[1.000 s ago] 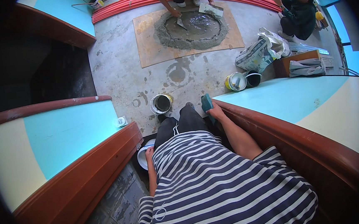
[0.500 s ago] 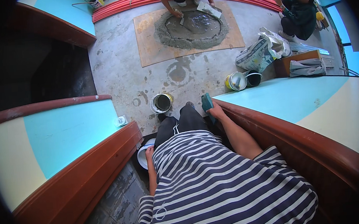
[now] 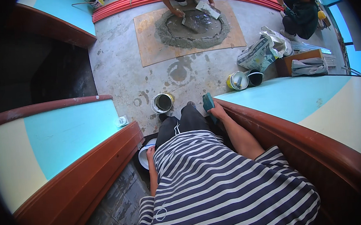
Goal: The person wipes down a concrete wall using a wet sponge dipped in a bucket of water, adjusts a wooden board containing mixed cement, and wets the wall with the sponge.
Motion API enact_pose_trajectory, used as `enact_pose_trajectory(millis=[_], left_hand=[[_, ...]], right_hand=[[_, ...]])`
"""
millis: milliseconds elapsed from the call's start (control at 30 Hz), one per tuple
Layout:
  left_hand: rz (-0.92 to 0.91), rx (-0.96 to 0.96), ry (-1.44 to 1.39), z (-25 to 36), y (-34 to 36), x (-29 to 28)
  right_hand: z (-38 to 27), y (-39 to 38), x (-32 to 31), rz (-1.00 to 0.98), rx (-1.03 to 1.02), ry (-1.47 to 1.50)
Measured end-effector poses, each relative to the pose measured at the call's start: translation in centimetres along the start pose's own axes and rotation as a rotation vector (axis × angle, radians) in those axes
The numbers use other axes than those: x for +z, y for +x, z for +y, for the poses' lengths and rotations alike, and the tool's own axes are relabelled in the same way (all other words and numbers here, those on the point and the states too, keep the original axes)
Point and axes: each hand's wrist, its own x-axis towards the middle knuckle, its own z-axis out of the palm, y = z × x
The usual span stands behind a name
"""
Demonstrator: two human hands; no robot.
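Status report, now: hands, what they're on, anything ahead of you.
Right hand gripping green object. Left hand at white container, grip unclear. Open bucket standing just ahead.

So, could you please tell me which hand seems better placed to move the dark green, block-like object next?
Probably the right hand: it grips the dark green object, while the left hand is at the round white container.

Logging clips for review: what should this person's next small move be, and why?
Probably a careful step to the right of the open bucket: it stands just ahead of the left shoe, and the right hand, holding a green object, is less free for balance.
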Motion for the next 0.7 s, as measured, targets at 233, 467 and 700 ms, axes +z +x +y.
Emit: enact_pose_trajectory(millis=[233,467,700], left_hand=[[-0.006,-0.071,-0.039,1.2,-0.2,0.2],[-0.037,-0.106,-0.040,1.0,-0.2,-0.1],[-0.014,-0.080,0.016,-0.1,0.1,0.0]], right_hand=[[0.0,0.0,-0.3,0.001,-0.031,0.016],[-0.2,-0.3,-0.3,-0.016,-0.026,0.031],[-0.2,-0.3,-0.1,-0.012,-0.039,0.022]])
